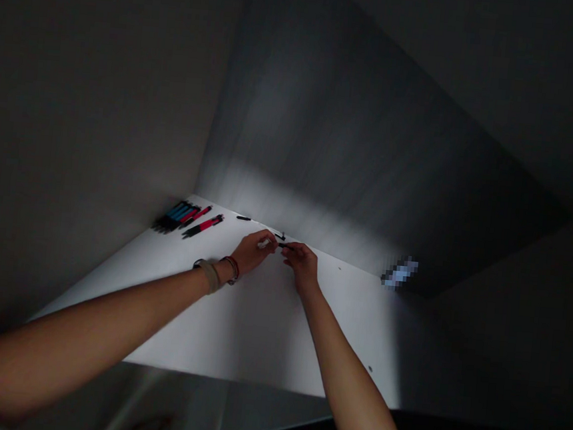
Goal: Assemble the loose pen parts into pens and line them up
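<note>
My left hand, with bands and bracelets at its wrist, is closed in a pinch near the back of the white table. A small pale piece shows at its fingers. Facing it, my right hand is closed on a slim black pen part, whose end meets my left fingertips. Just behind the hands lies a small black piece with a clip-like shape. Another short black pen piece rests by the wall, left of them. How far the held parts reach inside the fingers is hidden.
Several blue and red pens with black grips lie in a row at the table's back left. A red and black pen lies beside them. The white table meets a grey panel. A blurred-out bright object leans at right.
</note>
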A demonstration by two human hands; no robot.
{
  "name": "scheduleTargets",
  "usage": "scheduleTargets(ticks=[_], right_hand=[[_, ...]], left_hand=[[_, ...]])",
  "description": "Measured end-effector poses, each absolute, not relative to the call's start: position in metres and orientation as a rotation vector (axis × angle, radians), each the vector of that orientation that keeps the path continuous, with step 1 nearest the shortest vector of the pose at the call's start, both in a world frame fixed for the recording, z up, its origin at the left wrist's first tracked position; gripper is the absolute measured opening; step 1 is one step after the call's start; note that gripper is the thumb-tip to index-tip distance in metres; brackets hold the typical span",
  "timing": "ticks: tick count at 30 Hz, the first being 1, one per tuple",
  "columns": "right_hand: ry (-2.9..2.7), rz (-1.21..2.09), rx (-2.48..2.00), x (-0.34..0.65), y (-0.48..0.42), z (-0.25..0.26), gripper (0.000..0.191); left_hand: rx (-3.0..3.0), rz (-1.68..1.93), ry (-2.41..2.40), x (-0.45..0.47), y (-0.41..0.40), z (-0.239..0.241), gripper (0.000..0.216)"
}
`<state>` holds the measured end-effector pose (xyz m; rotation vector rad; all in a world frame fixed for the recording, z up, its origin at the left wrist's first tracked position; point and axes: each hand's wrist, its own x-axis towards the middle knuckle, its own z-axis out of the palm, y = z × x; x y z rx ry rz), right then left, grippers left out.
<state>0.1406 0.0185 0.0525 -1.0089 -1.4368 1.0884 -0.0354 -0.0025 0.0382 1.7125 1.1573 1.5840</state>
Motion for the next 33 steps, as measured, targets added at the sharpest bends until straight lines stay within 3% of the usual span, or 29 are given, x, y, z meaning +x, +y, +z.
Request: scheduleTargets(ticks=[16, 22, 33], right_hand=[[-1.647, 0.924, -1.125, 0.143, 0.015, 0.057, 0.058], [-1.635, 1.000, -1.165, 0.142, 0.017, 0.054, 0.067], [-1.554, 0.919, -1.008, 0.147, 0.026, 0.052, 0.031]], left_hand=[[1.783, 1.495, 1.175, -0.032, -0.006, 0.038, 0.006], [1.746, 1.503, 1.186, -0.032, -0.006, 0.042, 0.007], [1.666, 1.509, 1.221, -0.035, -0.001, 0.040, 0.009]])
